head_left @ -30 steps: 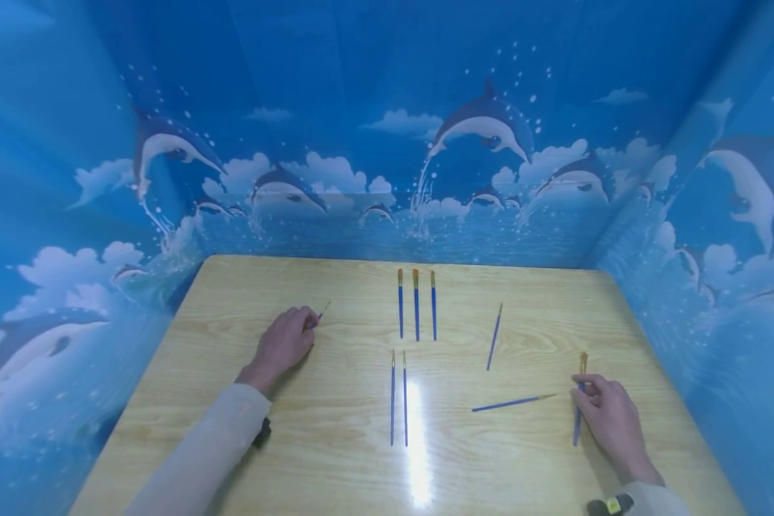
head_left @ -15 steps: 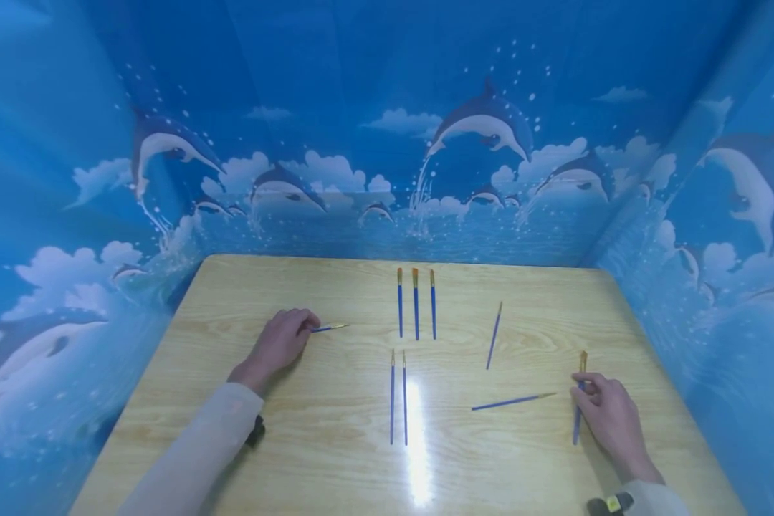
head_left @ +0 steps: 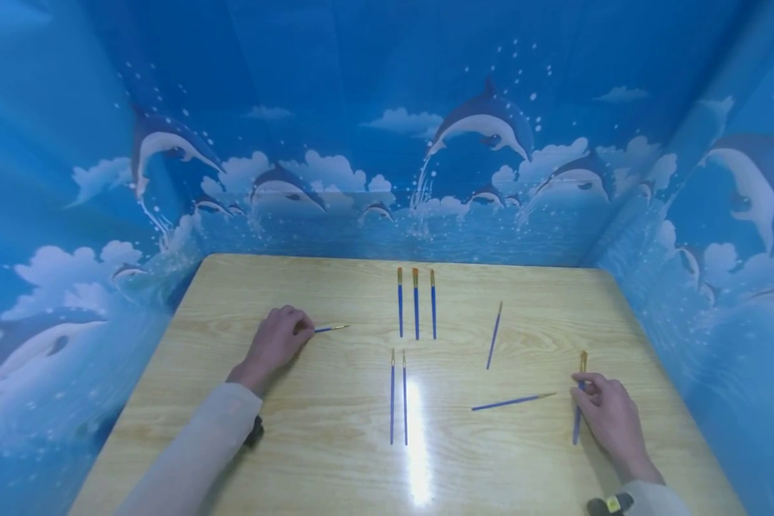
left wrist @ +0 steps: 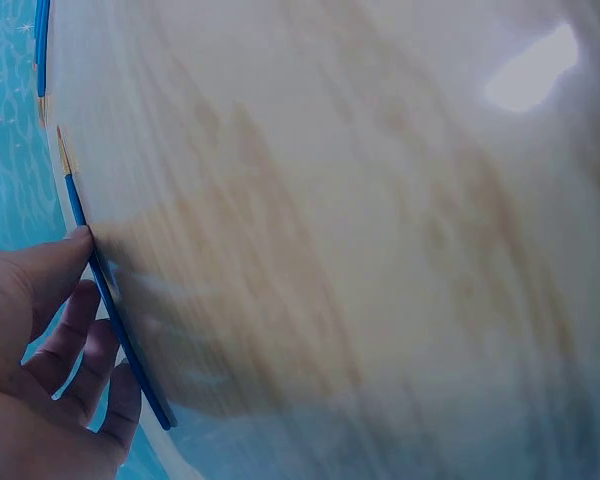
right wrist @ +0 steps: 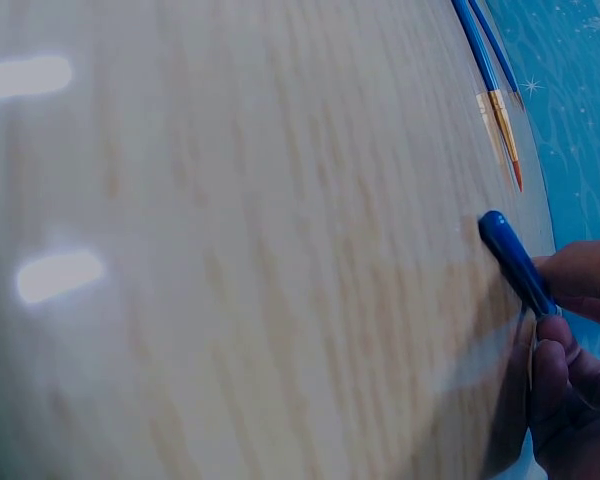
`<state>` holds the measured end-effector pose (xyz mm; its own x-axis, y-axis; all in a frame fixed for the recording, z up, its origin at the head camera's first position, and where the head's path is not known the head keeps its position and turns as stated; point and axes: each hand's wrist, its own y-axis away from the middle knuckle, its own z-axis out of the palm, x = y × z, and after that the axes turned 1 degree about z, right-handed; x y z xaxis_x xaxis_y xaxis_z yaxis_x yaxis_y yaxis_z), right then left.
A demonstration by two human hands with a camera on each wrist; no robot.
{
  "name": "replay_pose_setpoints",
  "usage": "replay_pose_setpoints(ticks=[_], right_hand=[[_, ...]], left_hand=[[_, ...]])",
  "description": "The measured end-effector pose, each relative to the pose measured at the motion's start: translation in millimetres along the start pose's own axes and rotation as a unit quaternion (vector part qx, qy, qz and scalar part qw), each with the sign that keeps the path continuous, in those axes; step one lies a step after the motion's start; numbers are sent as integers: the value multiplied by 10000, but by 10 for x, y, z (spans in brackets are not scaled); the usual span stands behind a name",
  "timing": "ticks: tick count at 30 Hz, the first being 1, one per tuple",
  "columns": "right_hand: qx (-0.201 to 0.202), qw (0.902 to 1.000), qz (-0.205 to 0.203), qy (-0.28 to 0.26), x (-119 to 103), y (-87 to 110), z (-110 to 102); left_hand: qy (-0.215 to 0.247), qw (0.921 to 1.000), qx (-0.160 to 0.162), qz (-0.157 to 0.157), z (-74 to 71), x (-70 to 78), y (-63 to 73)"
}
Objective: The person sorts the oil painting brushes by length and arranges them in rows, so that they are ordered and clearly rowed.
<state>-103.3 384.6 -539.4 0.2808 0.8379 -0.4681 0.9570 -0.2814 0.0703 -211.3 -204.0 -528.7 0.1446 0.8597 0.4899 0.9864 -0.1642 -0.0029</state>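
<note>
My left hand [head_left: 276,345] is low over the left part of the table, its fingers and thumb at a thin blue paintbrush [head_left: 331,328] whose bristle end points right. In the left wrist view the thumb tip [left wrist: 82,234] meets the blue handle [left wrist: 125,335], and the curled fingertips lie along it. At the right, my right hand [head_left: 613,417] pinches a thicker blue paintbrush [head_left: 577,427], bristles pointing away from me. The right wrist view shows its blue handle end [right wrist: 510,250] between thumb and fingers; the bristles are hidden there.
On the wooden table [head_left: 309,444], three wide paintbrushes [head_left: 416,315] stand side by side at the back middle. Nearer me lie two thin paintbrushes [head_left: 392,408]. One thin brush [head_left: 493,340] slants right of centre; another [head_left: 509,403] lies crosswise. Dolphin-printed sheets [head_left: 361,129] enclose three sides.
The brush at my left hand has turned from slanting away to nearly crosswise, bristles pointing right. That hand has shifted slightly left. The right hand and its brush stay put.
</note>
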Motion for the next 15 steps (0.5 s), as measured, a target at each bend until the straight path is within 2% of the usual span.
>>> replay_pose_setpoints(ticks=[7,15], right_hand=[[-6,10000,80,-11,-11,2,12],[55,10000,-7,13,10,10,19]], left_hand=[[-17,10000,17,-10,-1,-14,11],[221,9994,-127,-252,-39,21,23]])
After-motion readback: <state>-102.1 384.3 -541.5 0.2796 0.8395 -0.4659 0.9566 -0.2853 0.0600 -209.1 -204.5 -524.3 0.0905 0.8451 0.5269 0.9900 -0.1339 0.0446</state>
